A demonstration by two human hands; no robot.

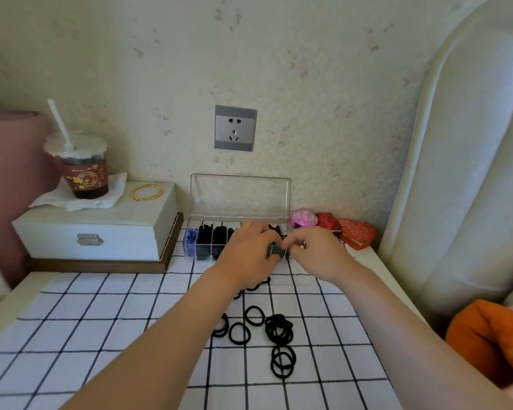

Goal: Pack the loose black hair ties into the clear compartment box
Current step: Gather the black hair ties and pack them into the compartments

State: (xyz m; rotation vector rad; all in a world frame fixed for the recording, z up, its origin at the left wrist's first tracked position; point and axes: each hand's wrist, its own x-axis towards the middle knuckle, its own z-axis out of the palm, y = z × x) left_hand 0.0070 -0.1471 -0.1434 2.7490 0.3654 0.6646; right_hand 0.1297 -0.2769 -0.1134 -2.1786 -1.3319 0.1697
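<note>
Cup with straw (82, 170) sat far left on a white case (95, 232), with a gold bangle (146, 192) beside it. Clear compartment box (240, 199) stood open at the wall, lid up; its left cells held blue and black ties. Left hand (246, 255) lay over the box's right half, fingers bent down; whether it held anything, can't tell. Right hand (317, 255) was at the box's right end, thumb and forefinger pinched together, contents unclear. Loose black hair ties (279, 329) lay scattered on the checked cloth (101, 321) under the forearms, outside the box. Pink case (302, 218) and red heart boxes (357, 233) sat right of the box.
</note>
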